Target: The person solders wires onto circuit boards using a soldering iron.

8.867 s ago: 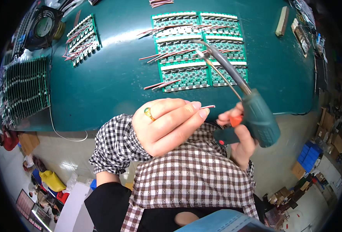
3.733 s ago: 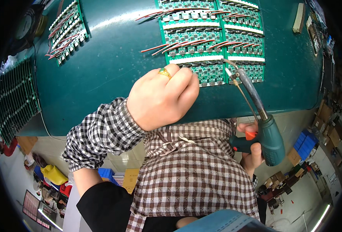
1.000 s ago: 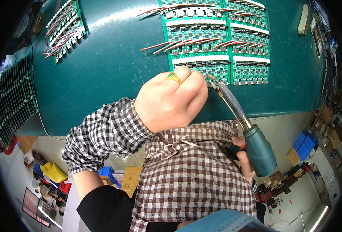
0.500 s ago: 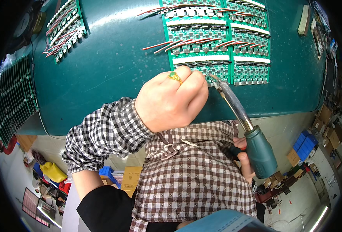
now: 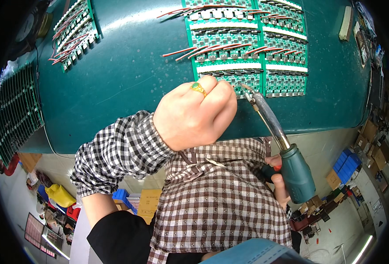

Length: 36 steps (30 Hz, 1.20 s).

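Note:
My left hand (image 5: pixel 196 114), with a gold ring bearing a green stone, is closed at the near edge of a panel of green circuit boards (image 5: pixel 225 68). Its fingertips are tucked out of sight, so whatever they pinch is hidden. In my right hand (image 5: pixel 280 185), partly covered by the handle, is a green-handled soldering iron (image 5: pixel 298 174). Its long metal shaft slants up and left, and the bent tip lies over the nearest board row, just right of my left knuckles. Contact between tip and board cannot be made out. Red, black and white wires (image 5: pixel 221 49) run across the panel.
A smaller wired board panel (image 5: pixel 75 37) lies at the far left of the green table (image 5: pixel 128 57). A row of bare boards (image 5: pixel 18 114) stands at the left edge. A pale block (image 5: pixel 346 23) sits at the far right. Blue bins (image 5: pixel 346 164) and cartons are beyond the table.
The soldering iron's tip and shaft have shifted slightly to the right over the board. My left hand stays in nearly the same place.

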Available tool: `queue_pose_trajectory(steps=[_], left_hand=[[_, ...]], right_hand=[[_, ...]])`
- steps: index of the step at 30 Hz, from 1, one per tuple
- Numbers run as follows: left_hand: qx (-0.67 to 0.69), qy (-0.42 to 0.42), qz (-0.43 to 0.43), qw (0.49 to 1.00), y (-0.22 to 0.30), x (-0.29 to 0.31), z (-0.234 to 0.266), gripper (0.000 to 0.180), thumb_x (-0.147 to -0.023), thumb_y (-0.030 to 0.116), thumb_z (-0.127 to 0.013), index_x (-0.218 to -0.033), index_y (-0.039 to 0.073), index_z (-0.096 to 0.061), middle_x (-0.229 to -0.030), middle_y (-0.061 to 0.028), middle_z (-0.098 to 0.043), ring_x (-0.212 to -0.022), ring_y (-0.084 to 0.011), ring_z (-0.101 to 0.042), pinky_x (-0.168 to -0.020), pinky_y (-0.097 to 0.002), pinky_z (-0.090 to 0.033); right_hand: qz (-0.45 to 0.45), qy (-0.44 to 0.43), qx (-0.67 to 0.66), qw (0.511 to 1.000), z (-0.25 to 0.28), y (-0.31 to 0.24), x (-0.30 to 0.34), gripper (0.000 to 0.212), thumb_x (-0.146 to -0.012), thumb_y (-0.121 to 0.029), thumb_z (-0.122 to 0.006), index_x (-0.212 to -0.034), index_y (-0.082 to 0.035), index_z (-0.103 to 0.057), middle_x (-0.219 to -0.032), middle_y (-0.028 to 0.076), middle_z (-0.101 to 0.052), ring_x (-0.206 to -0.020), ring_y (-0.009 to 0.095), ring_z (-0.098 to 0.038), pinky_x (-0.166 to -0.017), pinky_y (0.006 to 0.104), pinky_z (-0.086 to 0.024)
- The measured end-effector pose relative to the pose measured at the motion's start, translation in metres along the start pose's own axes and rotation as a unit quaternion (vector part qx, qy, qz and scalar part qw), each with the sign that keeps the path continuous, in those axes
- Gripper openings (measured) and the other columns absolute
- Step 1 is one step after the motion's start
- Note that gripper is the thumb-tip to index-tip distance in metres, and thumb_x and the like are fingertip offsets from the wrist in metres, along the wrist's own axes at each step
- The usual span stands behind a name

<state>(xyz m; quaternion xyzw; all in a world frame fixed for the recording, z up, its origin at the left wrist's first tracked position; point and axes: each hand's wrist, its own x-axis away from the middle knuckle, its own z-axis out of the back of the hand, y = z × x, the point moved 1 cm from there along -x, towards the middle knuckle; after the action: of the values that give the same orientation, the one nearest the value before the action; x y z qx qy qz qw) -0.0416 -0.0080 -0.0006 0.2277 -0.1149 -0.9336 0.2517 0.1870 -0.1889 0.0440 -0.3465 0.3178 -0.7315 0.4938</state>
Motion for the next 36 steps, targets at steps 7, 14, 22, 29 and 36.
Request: queue_pose_trajectory(steps=[7, 14, 22, 29, 36], left_hand=[[-0.005, -0.001, 0.001, 1.000, 0.000, 0.001, 0.000, 0.034, -0.073, 0.004, -0.073, -0.106, -0.004, -0.073, -0.100, -0.0111, -0.062, -0.084, -0.0226, -0.066, -0.068, -0.0312, -0.057], [0.031, -0.034, 0.015, 0.999, -0.007, -0.002, 0.004, 0.037, -0.071, 0.005, -0.071, -0.107, -0.004, -0.073, -0.100, -0.0118, -0.062, -0.084, -0.0236, -0.066, -0.066, -0.0322, -0.056], [0.030, -0.030, 0.012, 0.999, -0.002, -0.001, 0.004, 0.038, -0.070, 0.004, -0.070, -0.107, -0.006, -0.072, -0.100, -0.0122, -0.063, -0.085, -0.0244, -0.066, -0.070, -0.0316, -0.058], [0.028, -0.027, 0.009, 0.999, -0.003, -0.002, 0.004, 0.038, -0.071, 0.004, -0.071, -0.107, -0.006, -0.072, -0.099, -0.0121, -0.063, -0.085, -0.0240, -0.066, -0.069, -0.0321, -0.057], [0.033, -0.031, 0.004, 0.999, -0.004, -0.002, 0.005, 0.037, -0.071, 0.005, -0.071, -0.106, -0.006, -0.072, -0.099, -0.0124, -0.062, -0.084, -0.0240, -0.065, -0.068, -0.0320, -0.056]], right_hand=[[-0.014, -0.018, -0.002, 1.000, 0.004, -0.003, -0.001, 0.047, -0.083, -0.051, -0.083, -0.100, -0.007, -0.077, -0.091, 0.003, -0.075, -0.084, 0.025, -0.067, -0.074, 0.0378, -0.053], [-0.008, -0.025, -0.027, 0.999, 0.003, -0.001, -0.003, 0.042, -0.084, -0.046, -0.084, -0.098, -0.007, -0.075, -0.091, 0.003, -0.076, -0.085, 0.024, -0.069, -0.077, 0.0373, -0.054], [-0.029, -0.012, -0.056, 0.998, 0.002, 0.001, 0.000, 0.042, -0.084, -0.046, -0.084, -0.097, -0.007, -0.076, -0.091, 0.003, -0.076, -0.085, 0.023, -0.069, -0.077, 0.0369, -0.054], [-0.049, -0.003, -0.069, 0.996, 0.002, 0.003, 0.002, 0.042, -0.083, -0.045, -0.086, -0.097, -0.007, -0.077, -0.091, 0.004, -0.076, -0.085, 0.023, -0.069, -0.078, 0.0372, -0.054], [-0.024, -0.013, -0.058, 0.998, 0.002, 0.001, -0.002, 0.042, -0.082, -0.045, -0.086, -0.097, -0.007, -0.077, -0.090, 0.004, -0.077, -0.085, 0.023, -0.069, -0.079, 0.0368, -0.054]])
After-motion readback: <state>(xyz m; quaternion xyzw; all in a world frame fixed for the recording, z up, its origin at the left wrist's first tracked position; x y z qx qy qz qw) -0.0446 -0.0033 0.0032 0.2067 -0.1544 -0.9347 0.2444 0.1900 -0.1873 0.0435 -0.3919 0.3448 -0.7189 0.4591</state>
